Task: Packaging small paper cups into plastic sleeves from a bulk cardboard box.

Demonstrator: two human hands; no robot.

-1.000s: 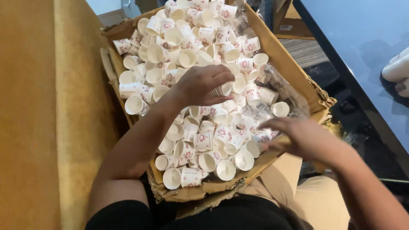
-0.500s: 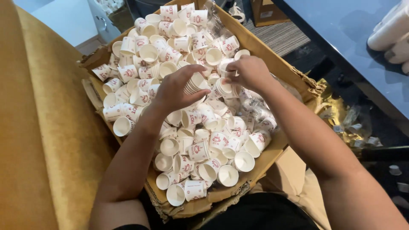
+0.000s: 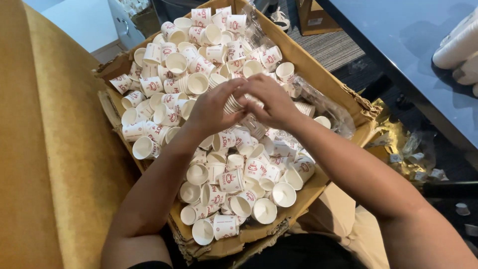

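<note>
A torn cardboard box (image 3: 343,97) rests on my lap, filled with several small white paper cups with red print (image 3: 226,179). Above the middle of the box my left hand (image 3: 211,110) grips a short nested stack of cups (image 3: 233,103) lying sideways. My right hand (image 3: 269,102) meets it from the right, fingers closed on the stack's other end. Both forearms reach in from the bottom of the view.
A mustard-yellow upholstered seat (image 3: 45,149) fills the left side. A dark blue table (image 3: 413,45) stands at the upper right, with stacked white cups (image 3: 460,47) at its edge. Clear plastic wrap (image 3: 323,104) lines the box's right side. Gold wrapping (image 3: 403,149) lies on the floor.
My right hand has swung from the box's right edge over to my left hand and now closes on the stack of cups. The view has shifted slightly.
</note>
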